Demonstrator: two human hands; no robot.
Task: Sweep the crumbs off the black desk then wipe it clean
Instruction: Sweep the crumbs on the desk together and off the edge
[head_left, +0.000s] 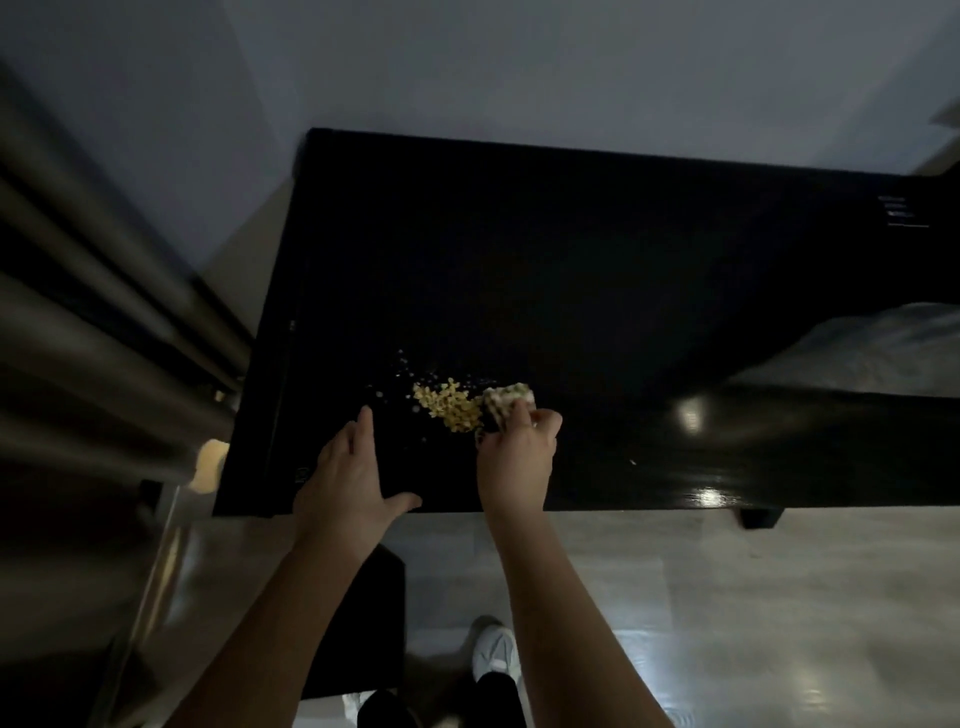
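left hand (349, 475) flat on desk (571, 249); right hand (517, 454) grips sponge (506, 402) (beside crumbs (452, 408))

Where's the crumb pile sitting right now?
Head view: the crumbs lie heaped on the black desk toward its near-left corner, just beyond the left hand and right against the pale wiping pad that the right hand grips.

bench (571, 260): one seen | crumb pile (454, 410): one counted, near front edge | sponge (506, 402): one counted | left hand (345, 478), right hand (517, 462): two counted
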